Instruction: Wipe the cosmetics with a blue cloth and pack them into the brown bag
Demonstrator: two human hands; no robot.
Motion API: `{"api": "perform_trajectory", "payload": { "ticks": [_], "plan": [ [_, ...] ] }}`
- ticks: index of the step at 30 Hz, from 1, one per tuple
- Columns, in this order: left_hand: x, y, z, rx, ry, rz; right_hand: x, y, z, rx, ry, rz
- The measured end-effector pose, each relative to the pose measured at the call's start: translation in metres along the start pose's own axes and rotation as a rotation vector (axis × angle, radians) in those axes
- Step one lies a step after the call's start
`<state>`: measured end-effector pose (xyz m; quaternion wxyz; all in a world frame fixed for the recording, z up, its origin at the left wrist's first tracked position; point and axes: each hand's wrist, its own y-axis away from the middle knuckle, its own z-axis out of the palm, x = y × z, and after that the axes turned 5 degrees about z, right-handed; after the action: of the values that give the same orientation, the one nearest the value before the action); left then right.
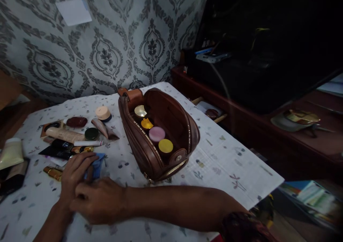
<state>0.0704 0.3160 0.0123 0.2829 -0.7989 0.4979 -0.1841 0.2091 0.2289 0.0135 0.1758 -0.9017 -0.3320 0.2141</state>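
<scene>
An open brown leather pouch (160, 135) lies on the table (227, 163), holding several small round jars with gold, yellow and pink lids. My left hand (76, 174) rests at the near left with its fingers closed over a small blue object (98, 165). My right hand (98, 201) reaches across from the right and lies just below the left hand, fingers curled; what it holds, if anything, is hidden. Cosmetics lie beyond the hands: a white stick (88, 143), a dark green jar (91, 133), a cream tube (64, 134) and a peach-lidded jar (103, 113).
A patterned cloth covers the table. More tubes (12, 154) lie at the far left edge. A patterned wall stands behind. A dark wooden shelf unit (241, 106) with clutter runs along the right, close to the table's right edge.
</scene>
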Motion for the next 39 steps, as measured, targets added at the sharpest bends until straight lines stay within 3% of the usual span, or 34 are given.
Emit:
{"api": "perform_trajectory", "payload": {
  "ticks": [5, 19, 27, 31, 39],
  "plan": [
    [-0.001, 0.0, 0.002, -0.022, -0.032, 0.007, 0.003, 0.0, 0.003, 0.025, -0.051, -0.153],
    [0.001, 0.0, 0.001, -0.051, -0.013, -0.044, 0.006, -0.002, 0.01, -0.056, -0.203, -0.032],
    [0.004, 0.004, 0.002, 0.005, 0.069, -0.112, 0.006, -0.004, 0.019, 0.106, -0.62, 0.095],
    [0.002, 0.001, 0.0, 0.011, 0.031, -0.259, 0.007, -0.006, 0.018, 0.179, -0.741, 0.144],
    [-0.034, -0.041, -0.012, 0.068, -0.026, -0.499, 0.014, -0.011, 0.025, 0.222, -0.896, 0.496]
  ]
}}
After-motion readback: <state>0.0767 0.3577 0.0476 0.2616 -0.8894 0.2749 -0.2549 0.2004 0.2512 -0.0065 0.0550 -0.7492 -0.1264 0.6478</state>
